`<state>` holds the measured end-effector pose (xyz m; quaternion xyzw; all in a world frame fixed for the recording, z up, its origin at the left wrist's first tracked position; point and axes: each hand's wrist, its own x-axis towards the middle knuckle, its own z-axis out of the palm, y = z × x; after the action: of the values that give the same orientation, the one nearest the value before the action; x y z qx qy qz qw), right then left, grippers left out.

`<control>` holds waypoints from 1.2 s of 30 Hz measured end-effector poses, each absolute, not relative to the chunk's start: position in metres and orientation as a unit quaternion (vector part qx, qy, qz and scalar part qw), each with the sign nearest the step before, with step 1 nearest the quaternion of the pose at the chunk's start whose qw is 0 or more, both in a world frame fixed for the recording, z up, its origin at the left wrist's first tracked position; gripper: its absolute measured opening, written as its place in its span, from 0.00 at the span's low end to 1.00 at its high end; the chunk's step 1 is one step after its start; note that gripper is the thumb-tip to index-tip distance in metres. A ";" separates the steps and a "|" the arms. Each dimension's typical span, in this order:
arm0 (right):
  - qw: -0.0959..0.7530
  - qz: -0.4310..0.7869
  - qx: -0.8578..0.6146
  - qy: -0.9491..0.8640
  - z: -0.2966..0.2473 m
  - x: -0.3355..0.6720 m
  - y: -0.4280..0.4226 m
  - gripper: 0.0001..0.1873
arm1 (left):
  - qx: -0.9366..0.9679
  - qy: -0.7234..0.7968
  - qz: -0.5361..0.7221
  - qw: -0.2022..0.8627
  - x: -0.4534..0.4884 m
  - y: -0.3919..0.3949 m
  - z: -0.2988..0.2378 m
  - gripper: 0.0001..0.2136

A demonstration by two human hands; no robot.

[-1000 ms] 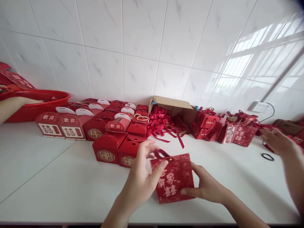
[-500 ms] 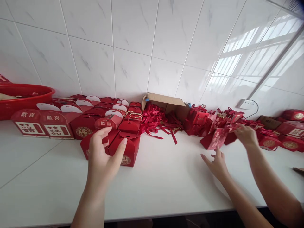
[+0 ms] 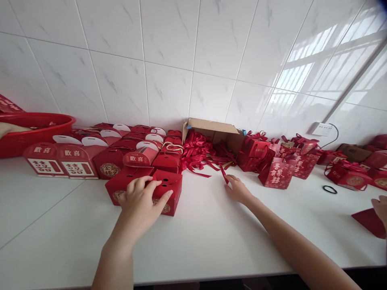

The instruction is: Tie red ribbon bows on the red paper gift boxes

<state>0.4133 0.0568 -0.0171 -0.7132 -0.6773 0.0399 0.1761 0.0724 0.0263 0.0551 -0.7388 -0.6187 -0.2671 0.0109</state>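
My left hand [image 3: 142,199] lies over a red gift box [image 3: 168,192] at the front of a block of red boxes, fingers curled on its top and thumb along its front. My right hand [image 3: 238,189] reaches to the pile of red ribbons [image 3: 198,151]. Its fingertips are pinched on the loose end of one ribbon strand [image 3: 224,174]. A red paper bag with gold characters [image 3: 278,174] stands upright just right of that hand, apart from it.
Several red gift boxes [image 3: 77,163] line the tiled wall, beside a red basin [image 3: 36,129] at far left. An open cardboard box [image 3: 211,129] sits behind the ribbons. More red bags [image 3: 347,173] and a black ring [image 3: 329,189] lie right. Another person's hand [image 3: 381,209] holds a flat red sheet [image 3: 367,220].
The red bag I held in both hands now stands among the bags at right. My left hand moved onto the front box; my right hand swung left to the ribbons.
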 end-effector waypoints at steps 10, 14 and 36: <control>0.157 0.094 -0.651 -0.736 -0.001 0.403 0.039 0.20 | -0.807 -0.545 -0.198 -0.111 0.065 0.007 0.053 0.23; 0.155 0.140 -0.594 -0.777 0.002 0.398 0.026 0.31 | -0.791 -0.529 -0.227 -0.206 0.071 -0.002 0.062 0.21; 0.523 0.314 -0.421 -0.671 0.027 0.384 0.032 0.24 | -0.782 -0.504 -0.322 -0.176 0.110 -0.029 0.075 0.21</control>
<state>0.3836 0.0320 0.0270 -0.4215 -0.6706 0.3144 0.5233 0.1101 -0.0285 0.0746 -0.7820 -0.5042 -0.3217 -0.1756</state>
